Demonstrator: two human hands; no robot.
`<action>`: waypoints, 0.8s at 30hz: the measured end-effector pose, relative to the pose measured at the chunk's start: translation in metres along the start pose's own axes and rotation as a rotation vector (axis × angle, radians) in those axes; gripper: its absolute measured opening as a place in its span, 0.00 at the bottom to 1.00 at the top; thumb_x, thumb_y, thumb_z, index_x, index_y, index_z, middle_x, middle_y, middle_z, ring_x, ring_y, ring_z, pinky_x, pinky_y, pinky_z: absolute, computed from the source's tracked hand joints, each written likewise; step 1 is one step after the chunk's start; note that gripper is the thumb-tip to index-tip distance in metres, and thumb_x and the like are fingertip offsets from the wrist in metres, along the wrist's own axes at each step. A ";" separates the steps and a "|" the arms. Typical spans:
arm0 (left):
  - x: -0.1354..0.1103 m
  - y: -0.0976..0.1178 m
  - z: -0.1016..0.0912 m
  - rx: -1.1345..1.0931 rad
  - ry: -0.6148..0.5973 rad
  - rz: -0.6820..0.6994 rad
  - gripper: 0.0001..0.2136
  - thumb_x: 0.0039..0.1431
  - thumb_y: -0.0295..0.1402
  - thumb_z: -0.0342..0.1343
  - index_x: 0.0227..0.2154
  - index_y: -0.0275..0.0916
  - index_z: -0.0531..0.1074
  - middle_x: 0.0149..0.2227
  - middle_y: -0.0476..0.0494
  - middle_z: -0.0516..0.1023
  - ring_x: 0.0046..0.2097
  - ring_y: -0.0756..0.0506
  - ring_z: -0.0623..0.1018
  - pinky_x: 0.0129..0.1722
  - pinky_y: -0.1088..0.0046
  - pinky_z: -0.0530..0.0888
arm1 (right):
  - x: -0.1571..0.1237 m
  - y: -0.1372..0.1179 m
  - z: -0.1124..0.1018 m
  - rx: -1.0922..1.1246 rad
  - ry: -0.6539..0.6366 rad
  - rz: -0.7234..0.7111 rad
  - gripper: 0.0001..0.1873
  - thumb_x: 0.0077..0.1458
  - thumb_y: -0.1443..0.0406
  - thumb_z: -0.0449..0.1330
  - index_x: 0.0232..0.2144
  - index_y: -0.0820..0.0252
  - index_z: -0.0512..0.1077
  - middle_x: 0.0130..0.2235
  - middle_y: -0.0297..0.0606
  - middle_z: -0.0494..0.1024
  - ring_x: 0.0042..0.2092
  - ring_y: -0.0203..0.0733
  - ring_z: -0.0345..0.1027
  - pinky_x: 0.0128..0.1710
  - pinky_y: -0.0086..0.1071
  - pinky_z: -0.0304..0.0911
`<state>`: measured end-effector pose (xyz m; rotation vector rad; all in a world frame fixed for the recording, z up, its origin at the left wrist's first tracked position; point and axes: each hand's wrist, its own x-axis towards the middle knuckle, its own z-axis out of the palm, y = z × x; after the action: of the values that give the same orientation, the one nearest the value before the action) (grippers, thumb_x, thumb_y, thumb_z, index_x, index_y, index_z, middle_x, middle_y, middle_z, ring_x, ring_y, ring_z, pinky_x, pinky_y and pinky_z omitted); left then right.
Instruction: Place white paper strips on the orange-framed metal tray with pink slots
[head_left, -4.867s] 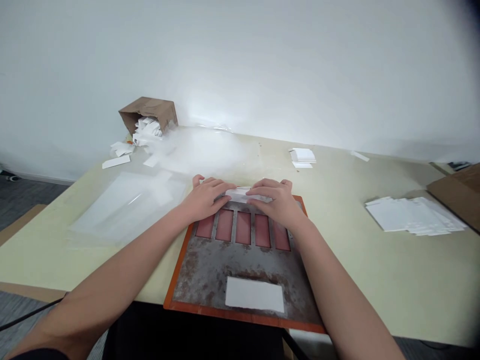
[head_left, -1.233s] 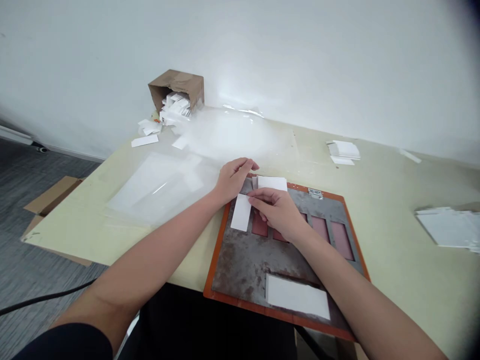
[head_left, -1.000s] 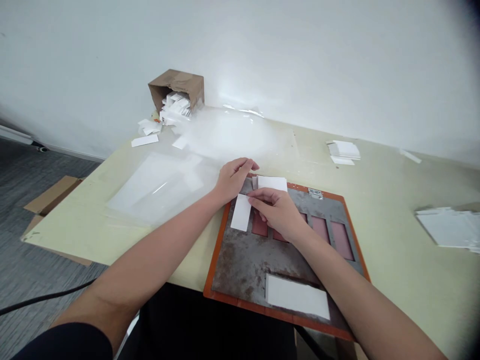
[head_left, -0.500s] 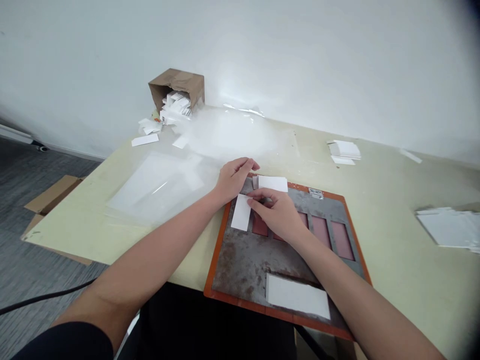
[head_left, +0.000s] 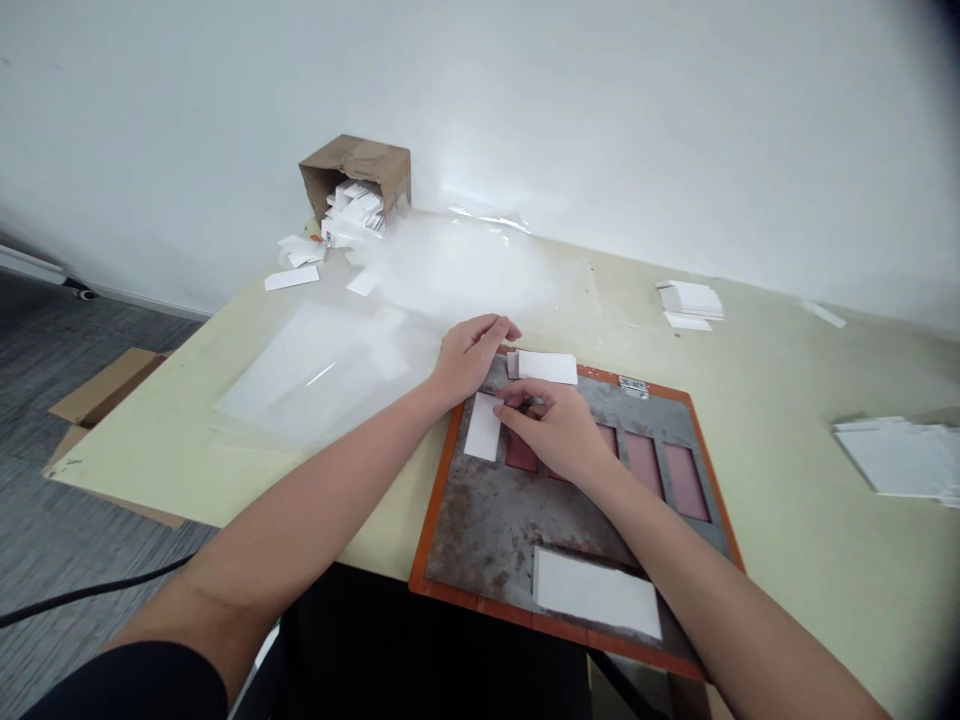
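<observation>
My right hand [head_left: 553,425] is over a grey metal plate [head_left: 480,520] with an orange rim. Its thumb and index finger are pinched at the upper right corner of a white card [head_left: 482,428], which sits at the leftmost place in a row of rectangular recesses. Reddish bottoms show in the other recesses, such as the far right one [head_left: 686,482]; my right hand partly hides the middle ones. At the plate's upper left edge rests my left hand [head_left: 472,352], fingers loosely bent and apart, with nothing visible in them.
White card stacks lie on the plate's top edge [head_left: 547,367] and lower part [head_left: 596,592]. More stacks are on the table at right [head_left: 900,455] and back right [head_left: 690,300]. Clear plastic sheets [head_left: 315,370] spread left. A cardboard box [head_left: 390,170] holding cards stands against the wall.
The white card under my right fingertips has settled slightly and lies more squarely at the leftmost recess. Both hands have stayed almost in place.
</observation>
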<state>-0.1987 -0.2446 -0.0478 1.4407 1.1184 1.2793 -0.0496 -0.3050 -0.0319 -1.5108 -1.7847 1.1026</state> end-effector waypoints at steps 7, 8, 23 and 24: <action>0.001 -0.005 -0.001 0.109 -0.006 0.025 0.10 0.60 0.39 0.54 0.31 0.39 0.76 0.37 0.46 0.81 0.39 0.46 0.81 0.46 0.69 0.75 | -0.004 -0.008 -0.021 -0.133 0.111 -0.067 0.13 0.51 0.58 0.62 0.36 0.58 0.78 0.30 0.34 0.74 0.23 0.34 0.59 0.30 0.34 0.58; 0.001 -0.005 -0.001 0.142 -0.002 0.031 0.08 0.58 0.38 0.56 0.32 0.39 0.76 0.37 0.46 0.81 0.39 0.46 0.80 0.47 0.68 0.75 | -0.003 -0.006 -0.028 -0.181 0.179 -0.084 0.13 0.51 0.57 0.62 0.35 0.58 0.78 0.29 0.34 0.73 0.23 0.33 0.58 0.30 0.34 0.58; 0.000 0.001 -0.003 0.392 -0.115 0.096 0.13 0.42 0.37 0.70 0.33 0.42 0.80 0.47 0.43 0.79 0.43 0.43 0.78 0.48 0.63 0.73 | 0.014 0.031 -0.065 -0.415 0.314 0.008 0.15 0.49 0.55 0.61 0.36 0.58 0.78 0.35 0.38 0.79 0.37 0.46 0.71 0.38 0.38 0.61; 0.000 0.002 -0.003 0.394 -0.116 0.104 0.12 0.42 0.37 0.70 0.33 0.43 0.80 0.47 0.43 0.79 0.44 0.43 0.78 0.48 0.63 0.73 | 0.014 0.031 -0.065 -0.412 0.314 -0.006 0.15 0.49 0.55 0.62 0.36 0.58 0.78 0.35 0.38 0.79 0.37 0.46 0.71 0.38 0.38 0.61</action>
<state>-0.2013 -0.2450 -0.0458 1.8600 1.2788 1.0664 0.0171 -0.2748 -0.0265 -1.7947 -1.8578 0.4709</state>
